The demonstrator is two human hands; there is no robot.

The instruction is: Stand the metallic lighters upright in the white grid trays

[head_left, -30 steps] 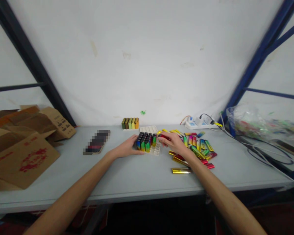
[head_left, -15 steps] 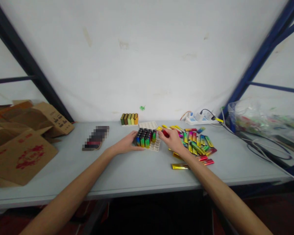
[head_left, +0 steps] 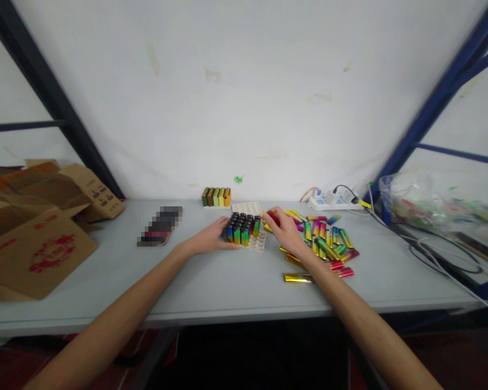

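Observation:
My left hand point(head_left: 207, 238) is curled round the left end of a block of upright lighters point(head_left: 241, 228), with its thumb along the front and its fingers behind. These lighters have black tops and shiny blue-green bodies. They stand in a white tray with round holes point(head_left: 259, 242), whose right side shows bare holes. To the right of the tray my right hand point(head_left: 282, 230) pinches a shiny red lighter point(head_left: 273, 217), tilted and partly hidden by the fingers. Loose metallic lighters point(head_left: 327, 238) in yellow, green, red and blue lie in a pile beyond this hand.
Behind the tray are another white tray point(head_left: 247, 208) and a block of yellow-green and brown lighters point(head_left: 216, 197). A power strip point(head_left: 334, 203) with cables lies at the back right. Cardboard boxes point(head_left: 44, 244) stand left, near a pixelated dark object point(head_left: 160, 226); plastic bags point(head_left: 410, 200) are at right.
The view has shifted slightly. My right hand has turned a little, with the red lighter still between its fingers. The left hand stays at the block of lighters.

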